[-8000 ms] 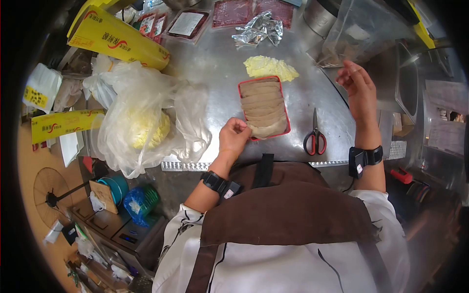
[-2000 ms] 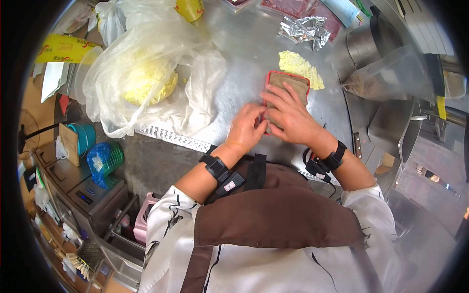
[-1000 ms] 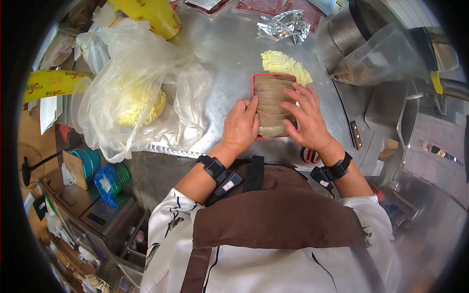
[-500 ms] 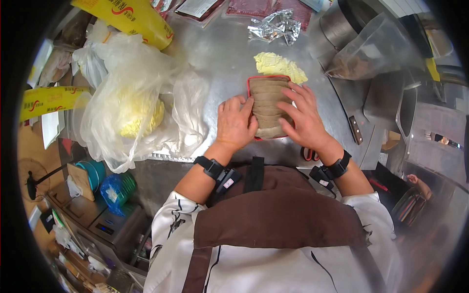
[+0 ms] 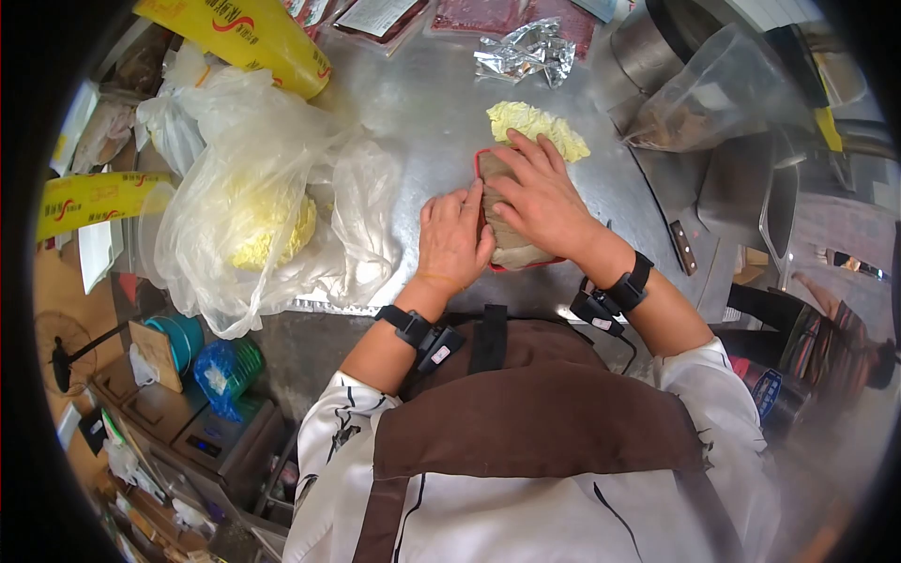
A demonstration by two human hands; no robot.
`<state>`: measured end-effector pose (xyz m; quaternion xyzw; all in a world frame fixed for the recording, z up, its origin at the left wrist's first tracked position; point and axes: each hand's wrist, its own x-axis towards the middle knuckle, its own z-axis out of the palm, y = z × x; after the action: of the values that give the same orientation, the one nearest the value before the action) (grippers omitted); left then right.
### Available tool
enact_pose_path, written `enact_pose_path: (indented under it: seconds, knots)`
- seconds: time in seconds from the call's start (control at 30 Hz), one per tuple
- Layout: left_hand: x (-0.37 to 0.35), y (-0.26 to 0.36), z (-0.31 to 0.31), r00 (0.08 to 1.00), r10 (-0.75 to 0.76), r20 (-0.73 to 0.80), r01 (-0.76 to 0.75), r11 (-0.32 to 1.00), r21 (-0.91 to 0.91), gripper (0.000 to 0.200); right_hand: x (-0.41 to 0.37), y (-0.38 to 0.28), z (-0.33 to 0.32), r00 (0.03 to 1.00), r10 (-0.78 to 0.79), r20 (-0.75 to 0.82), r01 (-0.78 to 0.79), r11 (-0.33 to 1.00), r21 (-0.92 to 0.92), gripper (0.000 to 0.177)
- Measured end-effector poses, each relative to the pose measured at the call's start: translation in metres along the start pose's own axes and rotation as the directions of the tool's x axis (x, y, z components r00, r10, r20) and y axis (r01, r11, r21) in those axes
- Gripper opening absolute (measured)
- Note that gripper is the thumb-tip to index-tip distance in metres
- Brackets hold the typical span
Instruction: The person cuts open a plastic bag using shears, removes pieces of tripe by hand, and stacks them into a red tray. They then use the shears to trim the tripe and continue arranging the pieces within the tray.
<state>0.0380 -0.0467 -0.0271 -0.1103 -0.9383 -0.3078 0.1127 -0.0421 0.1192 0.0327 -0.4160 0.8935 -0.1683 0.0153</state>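
A folded grey-brown cloth with red edging [image 5: 518, 255] lies on the metal table in front of me. My left hand [image 5: 450, 239] rests along its left edge, fingers stretched out. Across its top lies my right hand [image 5: 542, 197], flat with fingers apart, covering much of the cloth. Just beyond the fingertips is a crinkled pale-yellow leaf [image 5: 554, 129], like napa cabbage. A crumpled piece of foil [image 5: 527, 54] sits farther back.
On the left, a clear plastic bag [image 5: 202, 206] holds something pale yellow. Behind it is a yellow printed bag [image 5: 249, 42]. A knife handle [image 5: 682, 248] lies at right, near a metal pot [image 5: 643, 47]. Packs of red meat [image 5: 479, 14] line the back.
My right hand has moved left from the cloth's right edge and now lies over it. The left hand stays at the left edge. At far right, a person has come more into view.
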Motion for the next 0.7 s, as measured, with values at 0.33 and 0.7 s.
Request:
enact_pose_path:
  seconds: [0.33, 0.7]
  knots:
    - [-0.001, -0.006, -0.002, 0.999, -0.021, 0.047, 0.021, 1.000, -0.014, 0.048, -0.024, 0.037, -0.013, 0.910, 0.179, -0.374, -0.110, 0.974, 0.198, 0.020]
    - [0.034, -0.006, -0.006, 0.996, -0.085, 0.009, 0.085, 0.977, -0.198, 0.025, -0.040, 0.052, 0.003, 0.943, 0.267, -0.199, -0.187, 0.920, 0.344, 0.014]
